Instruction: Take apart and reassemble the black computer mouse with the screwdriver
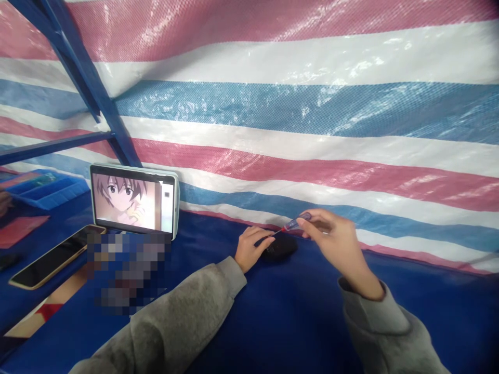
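Note:
My right hand [331, 236] grips a small screwdriver [295, 223] by its translucent blue handle with a red collar. Its thin shaft slants down and left to my left hand [251, 248]. There, thumb and forefinger come together around the screwdriver's tip; whatever they pinch is too small to make out. Just beneath, a black rounded object [284, 248] lies on the blue table surface [268, 322], partly covered by my left fingers. Its exact kind I cannot tell.
A phone or tablet [134, 200] playing a cartoon stands upright at left. Near it lie another phone [58, 257], a blue compartment tray [49, 189] and a red sheet [23, 232]. Another person's hand [4, 202] shows at the left edge. Striped tarpaulin [292, 104] hangs behind a blue metal frame [83, 67].

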The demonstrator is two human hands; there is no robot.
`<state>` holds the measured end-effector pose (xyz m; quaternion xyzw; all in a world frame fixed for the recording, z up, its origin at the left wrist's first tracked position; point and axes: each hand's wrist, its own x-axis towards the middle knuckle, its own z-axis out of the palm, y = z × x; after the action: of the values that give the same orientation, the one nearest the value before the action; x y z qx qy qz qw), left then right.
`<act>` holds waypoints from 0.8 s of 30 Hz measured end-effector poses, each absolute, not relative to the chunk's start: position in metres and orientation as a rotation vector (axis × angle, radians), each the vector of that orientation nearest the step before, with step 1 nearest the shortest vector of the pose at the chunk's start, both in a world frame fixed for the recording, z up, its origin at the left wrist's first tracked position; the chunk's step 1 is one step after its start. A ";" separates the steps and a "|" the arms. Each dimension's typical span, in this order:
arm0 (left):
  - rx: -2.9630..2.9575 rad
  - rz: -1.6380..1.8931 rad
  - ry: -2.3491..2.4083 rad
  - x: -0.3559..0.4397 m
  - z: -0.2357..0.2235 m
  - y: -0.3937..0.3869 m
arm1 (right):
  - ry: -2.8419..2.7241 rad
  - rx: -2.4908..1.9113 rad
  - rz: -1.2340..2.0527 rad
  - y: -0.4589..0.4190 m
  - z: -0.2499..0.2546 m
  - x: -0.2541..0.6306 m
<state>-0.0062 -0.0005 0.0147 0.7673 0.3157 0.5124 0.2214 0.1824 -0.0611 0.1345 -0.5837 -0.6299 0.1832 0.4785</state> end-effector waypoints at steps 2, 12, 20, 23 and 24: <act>2.115 1.425 0.870 -0.006 0.015 -0.001 | -1.534 -1.420 0.458 -0.061 0.135 0.181; 2.099 1.519 0.856 -0.005 0.011 0.003 | -1.494 -1.432 0.473 -0.059 0.132 0.184; 2.027 1.594 0.863 -0.006 0.013 0.001 | -1.397 -1.368 0.631 -0.055 0.131 0.182; 1.992 1.611 0.859 -0.006 0.013 0.001 | -1.352 -1.334 0.676 -0.053 0.131 0.181; 1.980 1.612 0.859 -0.006 0.013 0.001 | -1.346 -1.329 0.684 -0.053 0.131 0.182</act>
<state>-0.0063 0.0009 0.0127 0.7167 0.3110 0.5835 0.2219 0.1815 -0.0529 0.1313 -0.5581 -0.5650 0.2873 0.5354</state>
